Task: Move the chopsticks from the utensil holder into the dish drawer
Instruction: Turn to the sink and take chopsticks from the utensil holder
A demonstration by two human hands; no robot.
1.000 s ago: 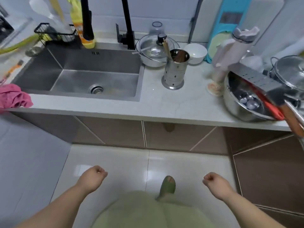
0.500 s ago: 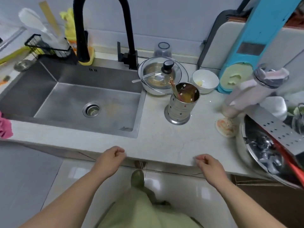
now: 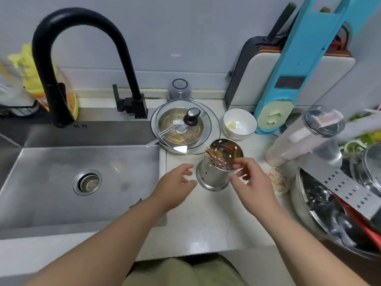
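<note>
A perforated steel utensil holder (image 3: 214, 172) stands on the pale counter right of the sink. Several wooden chopsticks (image 3: 213, 155) lean inside it, their tips poking over the left rim. My right hand (image 3: 250, 180) reaches over the holder's near right rim, fingers spread and thumb apart, touching no chopstick that I can see. My left hand (image 3: 176, 186) hovers just left of the holder's base, fingers open and apart from the steel. No drawer is in view.
A steel sink (image 3: 82, 178) with a black tap (image 3: 61, 58) fills the left. Behind the holder sit a lidded pan (image 3: 184, 126) and a white bowl (image 3: 239, 123). A clear bottle (image 3: 303, 137) and a steel basin (image 3: 329, 213) crowd the right side.
Both hands rose from the counter's front edge, unclenched and came up to the holder, one on each side. The camera moved closer and looks down on the counter.
</note>
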